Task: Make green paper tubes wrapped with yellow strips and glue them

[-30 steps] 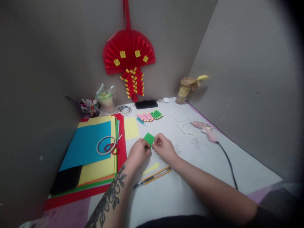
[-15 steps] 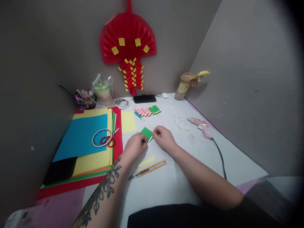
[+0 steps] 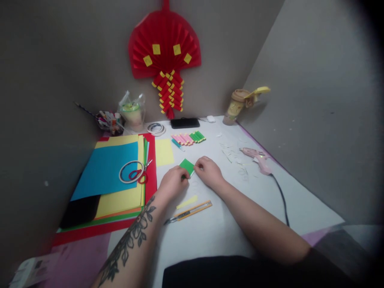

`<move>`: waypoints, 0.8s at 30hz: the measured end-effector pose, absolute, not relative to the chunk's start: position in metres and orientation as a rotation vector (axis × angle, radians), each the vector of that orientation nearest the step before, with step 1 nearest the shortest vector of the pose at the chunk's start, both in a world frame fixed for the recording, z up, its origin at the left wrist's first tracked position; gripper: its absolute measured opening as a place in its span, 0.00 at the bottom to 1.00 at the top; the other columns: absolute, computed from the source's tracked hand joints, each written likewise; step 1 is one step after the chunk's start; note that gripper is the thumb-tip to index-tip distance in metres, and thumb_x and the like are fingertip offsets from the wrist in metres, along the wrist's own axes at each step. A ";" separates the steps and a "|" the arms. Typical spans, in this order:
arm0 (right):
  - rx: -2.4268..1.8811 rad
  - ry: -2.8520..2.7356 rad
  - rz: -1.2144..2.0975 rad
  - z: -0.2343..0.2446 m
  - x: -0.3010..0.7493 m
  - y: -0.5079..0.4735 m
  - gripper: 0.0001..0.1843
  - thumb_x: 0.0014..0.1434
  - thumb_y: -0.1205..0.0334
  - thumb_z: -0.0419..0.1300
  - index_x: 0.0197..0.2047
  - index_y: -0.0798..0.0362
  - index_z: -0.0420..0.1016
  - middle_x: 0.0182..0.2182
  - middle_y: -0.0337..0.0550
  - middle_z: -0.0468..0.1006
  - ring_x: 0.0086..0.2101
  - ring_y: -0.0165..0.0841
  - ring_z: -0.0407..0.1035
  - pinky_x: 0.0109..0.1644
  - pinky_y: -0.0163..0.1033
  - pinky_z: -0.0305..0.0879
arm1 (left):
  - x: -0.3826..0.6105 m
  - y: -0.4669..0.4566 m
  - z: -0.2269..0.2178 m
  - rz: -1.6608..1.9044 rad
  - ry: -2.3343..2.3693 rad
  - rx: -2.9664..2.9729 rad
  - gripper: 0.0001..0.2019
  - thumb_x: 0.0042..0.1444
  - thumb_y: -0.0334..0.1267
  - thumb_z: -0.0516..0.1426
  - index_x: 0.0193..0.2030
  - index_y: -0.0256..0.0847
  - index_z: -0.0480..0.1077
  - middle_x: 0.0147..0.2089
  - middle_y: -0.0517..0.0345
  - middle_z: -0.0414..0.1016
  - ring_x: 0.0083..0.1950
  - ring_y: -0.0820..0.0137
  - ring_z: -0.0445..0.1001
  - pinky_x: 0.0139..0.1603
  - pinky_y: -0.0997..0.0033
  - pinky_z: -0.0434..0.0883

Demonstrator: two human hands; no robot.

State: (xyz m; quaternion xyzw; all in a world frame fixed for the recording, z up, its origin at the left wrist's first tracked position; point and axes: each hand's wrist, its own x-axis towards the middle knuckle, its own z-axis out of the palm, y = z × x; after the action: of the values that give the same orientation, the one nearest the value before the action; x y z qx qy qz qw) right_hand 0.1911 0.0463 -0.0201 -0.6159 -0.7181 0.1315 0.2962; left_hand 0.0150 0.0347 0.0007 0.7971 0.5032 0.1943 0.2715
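Note:
A small green paper piece point(image 3: 187, 165) with a pale strip along its near right edge lies at mid-table. My left hand point(image 3: 174, 180) has its fingers closed on the near left part of it. My right hand point(image 3: 209, 171) pinches at its right corner, thumb and forefinger together. Below the hands lie a thin yellow paper strip point(image 3: 187, 202) and an orange craft knife point(image 3: 192, 212), its blade end to the left. Beyond the paper are pink rolls point(image 3: 182, 139) and green rolls point(image 3: 198, 137) of paper in a row, beside a blue pen-like stick point(image 3: 178, 145).
At left, a stack of coloured paper point(image 3: 120, 200) bears scissors point(image 3: 142, 175) and a tape roll point(image 3: 131, 172). A pink glue gun point(image 3: 258, 158) with a black cord lies right, near paper scraps. A phone point(image 3: 185, 123) and cup point(image 3: 235, 107) stand at the back. A red paper fan point(image 3: 165, 44) hangs above.
The whole view has shifted slightly. My hands stay at the green paper; its pale near edge now shows as a narrower strip between them.

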 end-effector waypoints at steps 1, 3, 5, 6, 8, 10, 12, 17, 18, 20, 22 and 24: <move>-1.638 -1.913 0.347 -0.020 0.191 0.046 0.06 0.51 0.68 0.55 0.24 0.51 0.67 0.29 0.39 0.71 0.32 0.33 0.65 0.35 0.36 0.57 | 0.015 0.035 0.001 0.524 1.354 2.147 0.11 0.45 0.27 0.53 0.33 0.42 0.74 0.38 0.56 0.73 0.38 0.68 0.71 0.39 0.72 0.67; -1.633 -1.919 0.343 -0.020 0.191 0.047 0.06 0.51 0.68 0.55 0.24 0.51 0.67 0.28 0.39 0.70 0.32 0.33 0.65 0.35 0.36 0.57 | 0.015 0.035 0.000 0.524 1.353 2.148 0.11 0.44 0.27 0.53 0.32 0.42 0.74 0.38 0.56 0.73 0.37 0.68 0.71 0.39 0.72 0.67; -1.628 -1.918 0.342 -0.021 0.191 0.047 0.06 0.51 0.68 0.56 0.24 0.51 0.67 0.28 0.39 0.70 0.32 0.32 0.64 0.35 0.36 0.57 | 0.015 0.035 -0.001 0.524 1.352 2.151 0.12 0.44 0.27 0.53 0.32 0.42 0.74 0.37 0.56 0.73 0.37 0.68 0.71 0.39 0.72 0.67; -1.627 -1.916 0.344 -0.020 0.191 0.047 0.06 0.51 0.68 0.56 0.24 0.51 0.67 0.28 0.39 0.70 0.31 0.32 0.64 0.35 0.36 0.57 | 0.015 0.035 -0.001 0.527 1.352 2.152 0.12 0.44 0.27 0.53 0.32 0.42 0.74 0.37 0.56 0.73 0.37 0.68 0.71 0.39 0.71 0.67; -1.630 -1.914 0.352 -0.020 0.191 0.047 0.06 0.51 0.69 0.56 0.24 0.51 0.67 0.28 0.39 0.70 0.31 0.32 0.64 0.35 0.36 0.57 | 0.015 0.035 -0.001 0.530 1.353 2.155 0.12 0.44 0.27 0.53 0.32 0.42 0.74 0.37 0.56 0.73 0.37 0.67 0.71 0.39 0.71 0.67; -1.638 -1.918 0.355 -0.019 0.191 0.047 0.06 0.51 0.69 0.56 0.24 0.52 0.67 0.28 0.39 0.70 0.32 0.32 0.64 0.35 0.35 0.57 | 0.015 0.035 -0.002 0.531 1.355 2.158 0.11 0.44 0.27 0.53 0.32 0.42 0.75 0.37 0.55 0.73 0.38 0.67 0.71 0.39 0.71 0.67; -1.647 -1.927 0.348 -0.018 0.191 0.046 0.06 0.52 0.69 0.55 0.25 0.52 0.67 0.28 0.39 0.70 0.32 0.31 0.64 0.35 0.35 0.56 | 0.015 0.035 -0.001 0.530 1.357 2.159 0.11 0.45 0.27 0.53 0.32 0.42 0.75 0.37 0.56 0.73 0.38 0.67 0.71 0.39 0.71 0.67; -1.668 -1.950 0.331 -0.018 0.190 0.046 0.05 0.52 0.69 0.56 0.25 0.52 0.68 0.29 0.39 0.70 0.32 0.31 0.64 0.35 0.34 0.56 | 0.016 0.036 -0.002 0.519 1.362 2.148 0.12 0.45 0.27 0.53 0.32 0.42 0.76 0.38 0.56 0.73 0.39 0.67 0.71 0.41 0.72 0.67; -1.671 -1.953 0.331 -0.018 0.190 0.046 0.05 0.52 0.69 0.56 0.25 0.52 0.68 0.29 0.39 0.70 0.32 0.31 0.64 0.35 0.34 0.56 | 0.016 0.036 -0.002 0.519 1.357 2.151 0.13 0.45 0.27 0.53 0.33 0.43 0.76 0.38 0.56 0.73 0.39 0.67 0.71 0.41 0.71 0.67; -1.676 -1.959 0.334 -0.018 0.190 0.046 0.05 0.52 0.69 0.56 0.25 0.52 0.68 0.29 0.39 0.70 0.32 0.31 0.64 0.36 0.34 0.57 | 0.015 0.036 -0.003 0.520 1.348 2.161 0.15 0.46 0.27 0.53 0.37 0.43 0.77 0.39 0.55 0.73 0.39 0.67 0.71 0.42 0.71 0.67; -1.676 -1.969 0.339 -0.018 0.191 0.046 0.04 0.52 0.68 0.57 0.26 0.52 0.68 0.30 0.40 0.69 0.33 0.32 0.64 0.36 0.35 0.57 | 0.014 0.035 -0.003 0.510 1.327 2.185 0.16 0.48 0.28 0.53 0.40 0.44 0.77 0.41 0.54 0.72 0.39 0.68 0.71 0.43 0.72 0.66; -1.672 -1.989 0.336 -0.017 0.191 0.044 0.03 0.51 0.64 0.59 0.28 0.52 0.69 0.32 0.40 0.69 0.34 0.33 0.64 0.37 0.35 0.57 | 0.013 0.032 -0.001 0.486 1.291 2.227 0.15 0.52 0.31 0.52 0.41 0.44 0.77 0.41 0.54 0.72 0.39 0.68 0.71 0.43 0.72 0.66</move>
State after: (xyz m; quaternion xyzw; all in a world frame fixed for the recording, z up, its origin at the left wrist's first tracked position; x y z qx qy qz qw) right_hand 0.1907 0.0439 -0.0170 -0.6167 -0.7335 0.1238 0.2576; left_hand 0.0131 0.0322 -0.0009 0.8213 0.4762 0.1792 0.2582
